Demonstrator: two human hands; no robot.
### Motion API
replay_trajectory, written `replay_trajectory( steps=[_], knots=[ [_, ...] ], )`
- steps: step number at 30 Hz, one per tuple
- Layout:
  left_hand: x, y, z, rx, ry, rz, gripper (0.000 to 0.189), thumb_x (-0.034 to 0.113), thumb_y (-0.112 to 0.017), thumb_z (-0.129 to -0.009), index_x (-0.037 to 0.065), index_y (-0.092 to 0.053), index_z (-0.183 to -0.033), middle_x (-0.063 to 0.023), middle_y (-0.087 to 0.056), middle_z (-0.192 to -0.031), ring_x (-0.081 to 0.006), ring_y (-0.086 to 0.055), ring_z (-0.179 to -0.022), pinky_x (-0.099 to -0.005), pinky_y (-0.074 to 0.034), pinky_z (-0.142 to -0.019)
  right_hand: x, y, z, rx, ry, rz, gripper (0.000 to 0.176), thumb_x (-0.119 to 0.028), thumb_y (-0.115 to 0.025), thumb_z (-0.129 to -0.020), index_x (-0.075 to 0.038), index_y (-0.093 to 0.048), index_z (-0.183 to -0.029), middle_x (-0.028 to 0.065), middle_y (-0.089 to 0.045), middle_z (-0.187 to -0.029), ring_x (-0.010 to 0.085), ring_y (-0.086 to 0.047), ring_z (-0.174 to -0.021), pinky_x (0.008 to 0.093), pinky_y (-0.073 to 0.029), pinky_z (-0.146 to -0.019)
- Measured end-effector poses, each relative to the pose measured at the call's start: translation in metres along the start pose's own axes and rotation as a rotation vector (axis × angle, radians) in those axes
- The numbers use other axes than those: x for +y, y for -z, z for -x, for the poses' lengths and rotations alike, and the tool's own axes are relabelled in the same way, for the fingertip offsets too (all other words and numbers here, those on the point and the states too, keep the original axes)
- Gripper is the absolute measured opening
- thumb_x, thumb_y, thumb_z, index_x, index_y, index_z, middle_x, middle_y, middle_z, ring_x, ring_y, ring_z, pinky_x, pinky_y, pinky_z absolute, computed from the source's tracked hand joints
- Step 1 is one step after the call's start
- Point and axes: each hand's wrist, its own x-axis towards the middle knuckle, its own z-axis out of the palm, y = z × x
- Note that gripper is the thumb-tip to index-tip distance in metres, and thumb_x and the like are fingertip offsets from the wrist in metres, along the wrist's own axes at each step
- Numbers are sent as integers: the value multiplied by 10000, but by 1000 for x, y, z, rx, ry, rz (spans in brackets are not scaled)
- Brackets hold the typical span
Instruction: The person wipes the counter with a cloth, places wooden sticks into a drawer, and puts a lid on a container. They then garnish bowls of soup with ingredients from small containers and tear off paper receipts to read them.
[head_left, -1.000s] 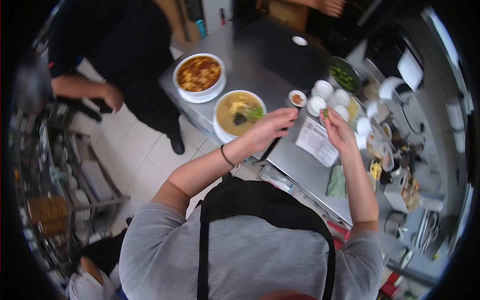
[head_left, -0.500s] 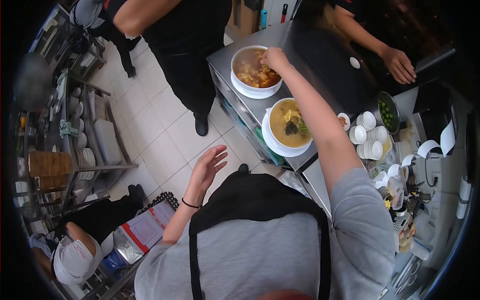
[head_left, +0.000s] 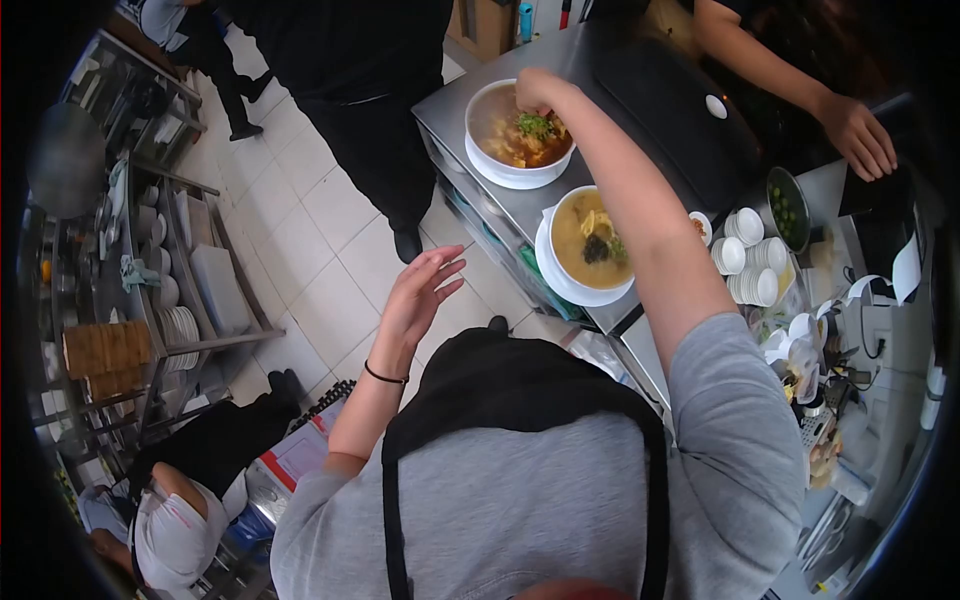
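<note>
My right hand (head_left: 543,93) hangs over the far edge of a white bowl (head_left: 480,152) of steaming reddish-brown soup, its fingers drawn together. Their tips point down and away, so whatever they hold is hidden. Chopped green garnish (head_left: 538,127) lies on the soup just below them. Nearer to me, under my right forearm, a second white bowl (head_left: 556,258) holds yellowish broth with yellow strips, a dark clump and some greens. It rests on a white plate (head_left: 590,299). My left hand (head_left: 415,298) is raised over the floor, empty, with fingers apart.
Both bowls stand on a steel counter (head_left: 500,70). To the right are stacked small white cups (head_left: 757,287) and a metal bowl of green pieces (head_left: 788,215). A co-worker's hand (head_left: 860,138) rests across the counter; another person (head_left: 370,130) stands left. Shelves (head_left: 225,345) line the left side.
Green garnish now lies on the reddish soup, where none showed before. My right hand has shifted slightly up over that bowl. The co-worker's hand across the counter has moved right.
</note>
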Motion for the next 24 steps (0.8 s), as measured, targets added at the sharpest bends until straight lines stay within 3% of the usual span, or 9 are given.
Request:
replay_trajectory(
  steps=[7, 10, 11, 13, 17, 20, 22, 23, 24],
  knots=[
    [-4, -15, -14, -82, 79, -6, 356, 267, -493, -855, 28, -482, -1119, -86, -488, -1176, -206, -454, -1077, -343, -363, -896, 2, -4, 28, 201, 221, 91, 200, -153, -624, -669, -32, -647, -826, 169, -619, -846, 302, -600, -800, 392, -474, -726],
    [-13, -26, -23, -124, 112, -43, 351, 270, -489, -856, 32, -485, -1114, -95, -486, -1177, -209, -466, -1066, -344, -381, -881, 8, -14, 53, 431, 154, -82, 169, -61, -492, -695, -21, -646, -754, 180, -614, -818, 303, -599, -784, 398, -474, -707],
    [-17, -30, -28, -152, 120, -54, 349, 272, -487, -857, 33, -486, -1111, -97, -487, -1175, -207, -469, -1062, -343, -388, -872, 19, -35, 39, 421, 170, 49, 181, -90, -587, -650, -83, -661, -815, 189, -580, -985, 308, -586, -840, 403, -465, -728],
    [-23, -47, -37, -193, 149, -118, 344, 276, -487, -857, 38, -490, -1105, -99, -492, -1168, -202, -475, -1054, -339, -398, -855, 27, -19, 110, 441, 273, 94, 495, 1, -577, -654, -201, -570, -1106, 156, -223, -1371, 298, -387, -1156, 345, -337, -947],
    [-37, -91, -56, -365, 202, -206, 338, 303, -500, -847, 57, -499, -1079, -93, -481, -1181, -201, -465, -1053, -329, -383, -854, 76, -4, 218, 725, 288, -371, 423, -48, -639, -650, -155, -588, -1056, 133, -464, -1204, 268, -482, -1061, 313, -418, -850],
    [-49, -132, -64, -461, 222, -257, 326, 271, -503, -850, 46, -502, -1086, -90, -498, -1162, -190, -476, -1044, -323, -389, -847, 134, 18, 323, 1122, 19, -581, 263, -110, -669, -675, -99, -634, -935, 68, -612, -835, 180, -593, -726, 275, -474, -647],
    [-63, -159, -65, -521, 242, -292, 314, 260, -508, -848, 44, -518, -1076, -80, -509, -1149, -175, -480, -1038, -316, -384, -849, 193, 20, 378, 1580, -235, -557, 199, -138, -631, -745, -54, -601, -923, 59, -599, -790, 117, -559, -653, 244, -456, -600],
    [-70, -172, -63, -532, 239, -300, 314, 260, -508, -848, 44, -518, -1076, -80, -509, -1149, -175, -480, -1038, -316, -384, -849, 218, 24, 406, 1738, -335, -815, 233, -154, -653, -722, -29, -564, -897, 93, -565, -821, 163, -546, -711, 277, -445, -639],
    [-79, -185, -60, -589, 249, -321, 315, 256, -498, -853, 41, -510, -1083, -88, -504, -1151, -181, -480, -1043, -313, -388, -847, 232, 32, 431, 1828, -516, -475, 266, -186, -667, -705, -34, -546, -885, 101, -538, -858, 197, -520, -780, 311, -420, -682]
  ],
)
